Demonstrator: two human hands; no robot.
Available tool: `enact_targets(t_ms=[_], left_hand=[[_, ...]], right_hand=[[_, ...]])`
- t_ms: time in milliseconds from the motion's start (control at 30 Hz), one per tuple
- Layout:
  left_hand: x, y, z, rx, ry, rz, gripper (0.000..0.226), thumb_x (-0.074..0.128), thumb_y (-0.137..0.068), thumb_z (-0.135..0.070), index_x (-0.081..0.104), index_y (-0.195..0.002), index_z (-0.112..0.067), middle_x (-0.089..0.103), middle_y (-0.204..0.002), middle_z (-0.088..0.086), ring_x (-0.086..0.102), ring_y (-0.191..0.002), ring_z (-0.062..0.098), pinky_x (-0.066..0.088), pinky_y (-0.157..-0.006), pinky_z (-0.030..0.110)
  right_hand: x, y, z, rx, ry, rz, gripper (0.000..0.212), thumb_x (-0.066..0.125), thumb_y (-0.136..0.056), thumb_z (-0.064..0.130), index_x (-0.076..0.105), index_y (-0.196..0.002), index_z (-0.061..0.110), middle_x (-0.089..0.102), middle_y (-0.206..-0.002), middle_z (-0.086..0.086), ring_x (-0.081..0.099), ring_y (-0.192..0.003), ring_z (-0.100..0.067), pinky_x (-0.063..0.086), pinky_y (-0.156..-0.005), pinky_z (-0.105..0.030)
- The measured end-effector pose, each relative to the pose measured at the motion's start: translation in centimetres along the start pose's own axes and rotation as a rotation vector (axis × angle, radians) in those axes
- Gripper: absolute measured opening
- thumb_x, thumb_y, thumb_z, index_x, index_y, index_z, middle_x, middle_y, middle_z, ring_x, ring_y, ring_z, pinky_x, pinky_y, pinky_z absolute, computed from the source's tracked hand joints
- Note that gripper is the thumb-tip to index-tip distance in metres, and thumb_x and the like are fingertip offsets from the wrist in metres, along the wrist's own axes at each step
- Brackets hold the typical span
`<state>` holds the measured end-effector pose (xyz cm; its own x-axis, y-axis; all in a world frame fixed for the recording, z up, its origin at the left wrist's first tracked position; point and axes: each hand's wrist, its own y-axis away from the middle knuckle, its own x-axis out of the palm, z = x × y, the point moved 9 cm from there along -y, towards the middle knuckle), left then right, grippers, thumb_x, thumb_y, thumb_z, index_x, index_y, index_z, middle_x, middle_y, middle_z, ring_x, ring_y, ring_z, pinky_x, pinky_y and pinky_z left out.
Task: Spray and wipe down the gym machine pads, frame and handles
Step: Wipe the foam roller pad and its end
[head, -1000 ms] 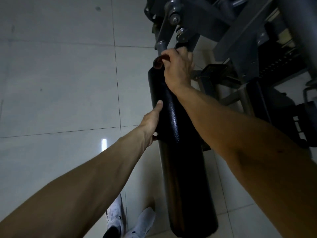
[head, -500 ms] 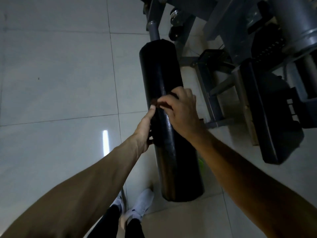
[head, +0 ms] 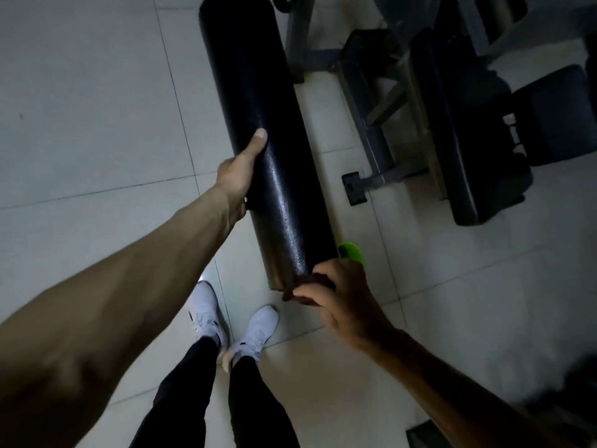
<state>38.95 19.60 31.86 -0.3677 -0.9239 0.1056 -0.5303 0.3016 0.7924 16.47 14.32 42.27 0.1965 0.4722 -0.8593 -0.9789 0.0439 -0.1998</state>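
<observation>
Pale glossy floor tiles (head: 80, 92) with thin grout lines fill the left side, one bearing a small dark speck (head: 21, 116). Two white shoes (head: 205, 313) stand close together on the tiles, toes pointing away from the person, below black trousers (head: 184, 392). A bright glare (head: 210, 270) lies just beside the left toe

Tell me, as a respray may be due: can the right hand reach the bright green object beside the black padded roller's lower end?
Probably yes: the bright green object shows just past the right hand, nothing between them, though it may sit lower and the fingers pinch a dark cloth.
</observation>
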Motion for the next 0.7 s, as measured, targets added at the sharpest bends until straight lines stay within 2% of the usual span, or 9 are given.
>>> enact_targets(t_ms=[67, 200, 300, 367, 433, 533, 700], left_hand=[[-0.1, 0.0, -0.3, 0.016, 0.001, -0.067, 0.082, 0.078, -0.067, -0.076, 0.065, -0.123, -0.018, 0.076, -0.107, -0.003, 0.073, -0.090, 0.015, 0.056, -0.076, 0.030], [-1.5, -0.9, -0.9, 0.041, -0.039, -0.152, 0.083, 0.077, -0.059, -0.079, 0.067, -0.113, -0.018, 0.074, -0.106, -0.001, 0.072, -0.091, 0.019, 0.059, -0.089, 0.040], [-3.3, -2.0, -0.6, -0.048, -0.022, -0.125, 0.061, 0.056, -0.083, -0.078, 0.066, -0.105, -0.022, 0.074, -0.106, 0.002, 0.070, -0.096, 0.025, 0.053, -0.092, 0.046], [-3.8, -3.1, -1.2, -0.081, -0.018, -0.092, 0.050, 0.049, -0.093, -0.071, 0.064, -0.101, -0.024, 0.073, -0.106, 0.003, 0.069, -0.098, 0.026, 0.049, -0.096, 0.048], [-3.8, -4.2, -2.9, -0.061, -0.014, -0.061, 0.047, 0.048, -0.096, -0.067, 0.065, -0.105, -0.025, 0.072, -0.112, 0.002, 0.068, -0.104, 0.026, 0.048, -0.099, 0.049], [-3.5, -6.3, -5.2, -0.049, -0.002, -0.010, 0.057, 0.045, -0.094, -0.070, 0.067, -0.122, -0.025, 0.071, -0.119, 0.000, 0.067, -0.108, 0.027, 0.049, -0.104, 0.052], [-2.6, -7.1, -5.1, -0.183, 0.015, 0.108, 0.071, 0.042, -0.092, -0.080, 0.063, -0.128, -0.022, 0.069, -0.122, 0.005, 0.065, -0.109, 0.031, 0.054, -0.095, 0.054]], right_hand=[[0.5, -1.7, -1.3, 0.043, 0.031, -0.009, 0.012, 0.066, -0.097, 0.025, 0.075, -0.102, 0.022, 0.057, -0.106, -0.005, 0.052, -0.096, -0.029, 0.049, -0.081, -0.047], [2.0, -9.0, -5.2, 0.182, 0.075, -0.099, 0.013, 0.069, -0.092, 0.019, 0.072, -0.105, 0.019, 0.058, -0.116, -0.010, 0.056, -0.103, -0.032, 0.047, -0.086, -0.047], [2.4, -14.8, -6.7, 0.218, 0.093, -0.158, 0.014, 0.064, -0.094, 0.024, 0.070, -0.106, 0.017, 0.054, -0.122, -0.007, 0.054, -0.109, -0.029, 0.047, -0.092, -0.046], [2.6, -18.5, -7.9, 0.258, 0.097, -0.180, 0.019, 0.064, -0.093, 0.026, 0.070, -0.108, 0.017, 0.051, -0.127, -0.006, 0.051, -0.115, -0.027, 0.046, -0.099, -0.045], [2.9, -22.4, -9.2, 0.291, 0.097, -0.189, 0.022, 0.064, -0.092, 0.027, 0.069, -0.112, 0.019, 0.049, -0.131, -0.005, 0.048, -0.121, -0.025, 0.042, -0.105, -0.038], [3.2, -28.6, -11.0, 0.345, 0.107, -0.212, 0.023, 0.071, -0.091, 0.023, 0.069, -0.114, 0.021, 0.051, -0.132, -0.005, 0.046, -0.124, -0.024, 0.032, -0.102, -0.030], [3.1, -38.6, -13.7, 0.437, 0.120, -0.264, 0.019, 0.069, -0.096, 0.029, 0.068, -0.115, 0.027, 0.051, -0.128, -0.002, 0.045, -0.123, -0.023, 0.038, -0.104, -0.038]])
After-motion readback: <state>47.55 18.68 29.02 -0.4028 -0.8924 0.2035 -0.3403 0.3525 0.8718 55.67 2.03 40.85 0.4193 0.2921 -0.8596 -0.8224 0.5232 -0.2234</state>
